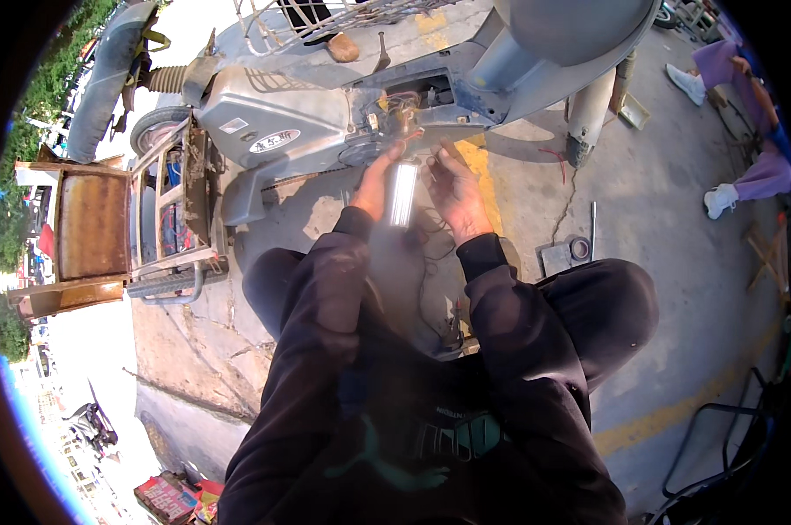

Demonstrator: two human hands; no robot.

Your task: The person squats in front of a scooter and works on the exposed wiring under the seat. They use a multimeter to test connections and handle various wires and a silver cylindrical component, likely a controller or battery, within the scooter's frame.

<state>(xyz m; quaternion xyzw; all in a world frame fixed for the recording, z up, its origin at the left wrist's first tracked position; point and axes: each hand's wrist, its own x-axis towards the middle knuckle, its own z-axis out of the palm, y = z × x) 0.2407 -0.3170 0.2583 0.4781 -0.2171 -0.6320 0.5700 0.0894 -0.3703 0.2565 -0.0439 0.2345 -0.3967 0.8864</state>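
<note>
A silver finned metal box [402,194], which looks like a scooter's motor controller, is held upright between my hands, bright with sunlight. My left hand [373,185] is closed along its left side, fingertips near the upper end. On the other side my right hand [458,194] has bent fingers at the box's upper right edge. Thin wires [406,114] run just beyond my fingertips into the opened body of a grey scooter [277,109]. Its round grey part [575,31] lies to the right of that opening. Dark cables [430,249] trail on the ground below the box.
At the left stands a rusty metal cart [93,223]. A roll of tape [579,248] and a metal rod [593,229] lie right of my knee. A person in purple trousers [763,179] is at the far right. A hammer [382,52] lies beyond the scooter.
</note>
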